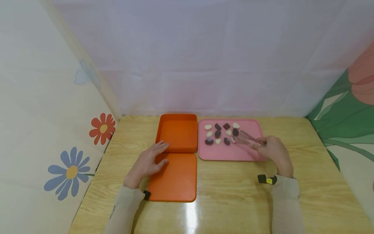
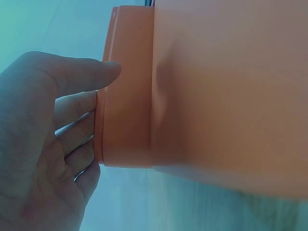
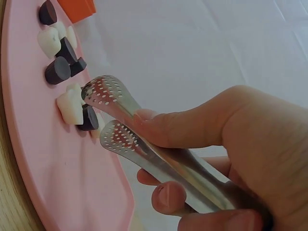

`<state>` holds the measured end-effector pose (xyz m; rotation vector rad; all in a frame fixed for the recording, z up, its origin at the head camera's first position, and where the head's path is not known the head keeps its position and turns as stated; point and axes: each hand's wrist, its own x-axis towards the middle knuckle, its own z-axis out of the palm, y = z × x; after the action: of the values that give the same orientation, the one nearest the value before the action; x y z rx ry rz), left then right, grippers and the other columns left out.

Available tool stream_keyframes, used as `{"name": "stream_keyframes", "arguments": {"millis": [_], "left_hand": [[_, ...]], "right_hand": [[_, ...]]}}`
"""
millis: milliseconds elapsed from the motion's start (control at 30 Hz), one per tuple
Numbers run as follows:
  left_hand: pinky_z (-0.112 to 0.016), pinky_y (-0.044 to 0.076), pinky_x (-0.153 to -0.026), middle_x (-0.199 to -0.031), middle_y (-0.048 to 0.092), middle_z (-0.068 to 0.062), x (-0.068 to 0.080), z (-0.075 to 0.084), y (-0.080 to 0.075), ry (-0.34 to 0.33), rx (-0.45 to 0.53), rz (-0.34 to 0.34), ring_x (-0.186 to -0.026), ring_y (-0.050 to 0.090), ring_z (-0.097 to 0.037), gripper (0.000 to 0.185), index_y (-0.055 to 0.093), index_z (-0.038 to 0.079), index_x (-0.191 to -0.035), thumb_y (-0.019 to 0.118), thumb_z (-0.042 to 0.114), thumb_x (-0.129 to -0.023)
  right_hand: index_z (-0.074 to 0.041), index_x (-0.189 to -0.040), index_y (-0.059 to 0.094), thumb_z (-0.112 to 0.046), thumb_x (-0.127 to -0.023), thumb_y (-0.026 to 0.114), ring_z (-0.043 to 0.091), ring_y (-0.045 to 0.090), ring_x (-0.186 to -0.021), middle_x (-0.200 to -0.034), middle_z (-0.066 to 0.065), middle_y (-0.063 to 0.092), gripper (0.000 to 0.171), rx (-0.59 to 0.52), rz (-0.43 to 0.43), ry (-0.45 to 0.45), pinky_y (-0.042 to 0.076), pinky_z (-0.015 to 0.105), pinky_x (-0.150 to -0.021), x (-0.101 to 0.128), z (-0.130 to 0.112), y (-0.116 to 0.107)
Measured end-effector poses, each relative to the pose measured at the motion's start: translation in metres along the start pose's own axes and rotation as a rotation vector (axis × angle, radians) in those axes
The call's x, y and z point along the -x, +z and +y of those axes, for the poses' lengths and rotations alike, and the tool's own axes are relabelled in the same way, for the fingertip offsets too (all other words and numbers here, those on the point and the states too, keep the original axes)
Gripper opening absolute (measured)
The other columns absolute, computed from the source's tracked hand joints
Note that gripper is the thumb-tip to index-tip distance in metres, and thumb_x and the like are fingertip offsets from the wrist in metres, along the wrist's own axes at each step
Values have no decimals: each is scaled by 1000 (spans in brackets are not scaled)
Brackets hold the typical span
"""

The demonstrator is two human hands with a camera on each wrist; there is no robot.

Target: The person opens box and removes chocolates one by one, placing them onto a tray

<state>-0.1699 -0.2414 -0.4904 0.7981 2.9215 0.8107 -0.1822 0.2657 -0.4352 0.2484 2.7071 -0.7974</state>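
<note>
My right hand (image 1: 274,152) grips a pair of metal tongs (image 3: 120,103) between thumb and fingers. Their perforated ends stand apart, with nothing between them, close to a white heart-shaped chocolate (image 3: 70,108) in the right wrist view. Several dark and white chocolates, some oval, some square, lie in loose rows on the pink tray (image 1: 222,155). On the left, my left hand (image 1: 147,163) has its fingers extended at the near left corner of an orange box (image 1: 179,132). In the left wrist view its fingertips lie along the box's rim, thumb over the front wall.
A flat orange lid (image 1: 175,182) lies directly in front of the box, edge against it. Box and tray stand side by side near the back of the wooden table (image 1: 228,195). A white cloth (image 1: 204,65) hangs behind, with flower-printed panels at both sides.
</note>
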Motion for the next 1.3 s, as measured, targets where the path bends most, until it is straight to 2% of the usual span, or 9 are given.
{"name": "stream_keyframes", "arguments": {"millis": [100, 200, 300, 433, 533, 667, 767, 1000, 1300], "left_hand": [[-56, 32, -128, -162, 54, -9, 0, 0, 0, -5, 3, -3, -156, 43, -33, 67, 54, 8, -158, 79, 22, -98], [-56, 33, -128, -161, 54, -10, 1, 1, 0, -7, 6, -3, -156, 43, -33, 67, 54, 8, -158, 79, 22, -98], [-56, 33, -128, -161, 55, -10, 1, 1, 0, -5, 3, -2, -156, 43, -33, 67, 53, 9, -158, 79, 22, -98], [-55, 34, -127, -161, 55, -10, 1, 1, 0, 1, -3, 2, -155, 44, -33, 67, 54, 8, -157, 80, 21, -97], [-55, 34, -127, -161, 55, -10, 1, 1, 0, 5, -4, 6, -155, 44, -34, 66, 54, 7, -157, 80, 21, -97], [-55, 33, -127, -161, 55, -9, 1, 1, 0, 1, -1, 7, -155, 44, -33, 66, 54, 8, -158, 79, 21, -98], [-55, 33, -128, -161, 55, -9, 1, 1, 0, -1, -1, 6, -156, 44, -33, 66, 54, 9, -158, 79, 22, -98], [-56, 33, -128, -161, 55, -8, 0, 1, 0, -6, 1, 3, -156, 44, -33, 66, 54, 8, -158, 79, 21, -98], [-56, 33, -128, -161, 56, -10, 1, 0, 0, 2, -1, 7, -155, 44, -33, 66, 55, 7, -157, 79, 20, -98]], "right_hand": [[-2, -150, 60, -54, -101, 67, 39, 59, -111, -145, 32, 58, 72, -6, 14, -18, 53, 59, -92, 0, 0, -1], [0, -150, 59, -55, -101, 68, 35, 60, -104, -139, 30, 62, 74, -23, 41, -39, 53, 46, -81, 1, 2, -1], [1, -152, 57, -58, -100, 68, 30, 59, -95, -125, 24, 68, 79, -46, 90, -38, 47, 35, -71, 1, 3, 1], [-1, -154, 56, -61, -99, 68, 27, 58, -84, -106, 17, 67, 83, -80, 169, -29, 43, 31, -60, 2, 3, 3], [0, -153, 55, -60, -99, 69, 27, 59, -84, -107, 19, 67, 82, -95, 221, -42, 44, 30, -59, 2, 2, 4], [0, -153, 54, -59, -100, 68, 31, 61, -93, -121, 24, 66, 80, -117, 261, -45, 50, 31, -65, 1, 2, 4], [1, -152, 53, -59, -101, 66, 34, 65, -96, -125, 28, 66, 79, -133, 292, -39, 54, 35, -68, -1, 3, 5], [6, -143, 56, -60, -102, 63, 40, 70, -95, -118, 31, 70, 78, -163, 401, -69, 58, 46, -74, -4, 8, 7], [6, -136, 61, -55, -100, 69, 44, 72, -97, -112, 28, 74, 71, -248, 517, -96, 54, 40, -72, -12, 18, 10]]}}
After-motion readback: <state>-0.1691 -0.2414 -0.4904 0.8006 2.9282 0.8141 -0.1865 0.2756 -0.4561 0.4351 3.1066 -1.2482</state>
